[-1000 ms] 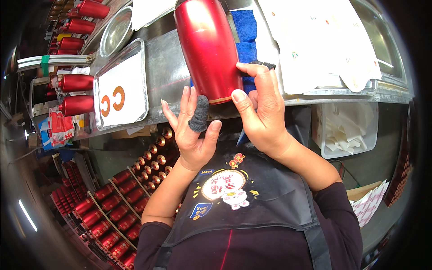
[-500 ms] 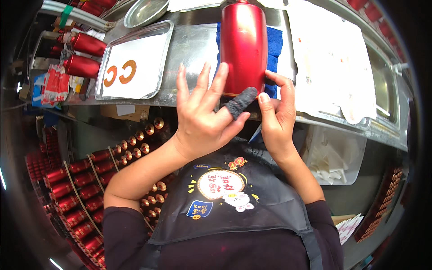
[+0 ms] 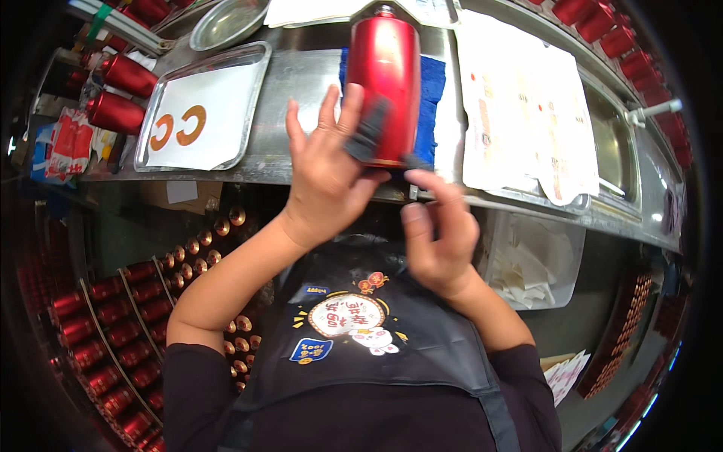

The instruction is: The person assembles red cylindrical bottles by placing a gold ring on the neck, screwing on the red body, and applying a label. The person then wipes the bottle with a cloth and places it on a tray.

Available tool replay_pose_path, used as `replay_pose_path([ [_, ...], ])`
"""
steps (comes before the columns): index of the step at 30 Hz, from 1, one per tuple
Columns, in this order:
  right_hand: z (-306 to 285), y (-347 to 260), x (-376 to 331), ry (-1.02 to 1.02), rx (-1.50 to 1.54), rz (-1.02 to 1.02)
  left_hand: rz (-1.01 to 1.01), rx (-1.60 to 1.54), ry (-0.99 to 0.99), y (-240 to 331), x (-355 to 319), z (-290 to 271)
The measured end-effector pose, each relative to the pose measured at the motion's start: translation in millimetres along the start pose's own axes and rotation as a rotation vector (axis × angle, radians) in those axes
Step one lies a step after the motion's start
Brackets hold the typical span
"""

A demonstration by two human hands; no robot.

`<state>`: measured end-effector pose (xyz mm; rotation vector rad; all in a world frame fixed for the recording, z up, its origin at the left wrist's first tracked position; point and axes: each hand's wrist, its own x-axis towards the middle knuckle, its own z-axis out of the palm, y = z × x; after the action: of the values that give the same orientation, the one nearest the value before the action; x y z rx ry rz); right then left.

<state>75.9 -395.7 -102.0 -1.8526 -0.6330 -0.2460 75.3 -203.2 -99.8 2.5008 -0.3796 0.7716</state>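
A shiny red bottle [image 3: 385,71] lies on its side on a blue cloth [image 3: 431,94] at the bench edge, its neck pointing away from me. My left hand [image 3: 325,169] is at the bottle's left side with its fingers spread. A dark knitted sleeve [image 3: 367,132] covers its index finger, which lies along the bottle near the base. My right hand [image 3: 444,245] is just in front of the base, apart from the bottle and smeared by motion. Its thumb and index finger look separated, but I cannot make out anything between them.
On the left, a metal tray [image 3: 260,90] holds white paper with two gold C-shaped pieces [image 3: 191,125]. White printed sheets [image 3: 520,113] cover the bench at right. Below are a plastic bin [image 3: 561,264] of paper scraps and rows of red bottles [image 3: 113,331]. A metal bowl [image 3: 226,26] stands behind.
My right hand has drawn back from the bottle's base, down toward me. The left hand stays beside the bottle. The whole view has shifted slightly.
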Motion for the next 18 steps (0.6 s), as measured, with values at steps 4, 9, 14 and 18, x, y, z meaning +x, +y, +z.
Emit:
replay_pose_path([
  [4,9.7,1.4,-6.7,-0.097,-0.053,-0.052,-0.062,-0.153,0.018,-19.3,-8.2,7.0],
  [9,8.9,13.3,-16.8,-0.012,0.030,0.167,-0.010,-0.155,0.070,-19.7,-3.6,6.4],
  [14,1.1,11.0,-4.5,-0.083,-0.173,-0.128,0.060,-0.156,0.050,-16.3,6.5,8.5],
  [18,-14.5,1.9,26.2,-0.314,-0.371,-0.356,0.071,-0.197,0.120,-18.2,5.8,15.1],
])
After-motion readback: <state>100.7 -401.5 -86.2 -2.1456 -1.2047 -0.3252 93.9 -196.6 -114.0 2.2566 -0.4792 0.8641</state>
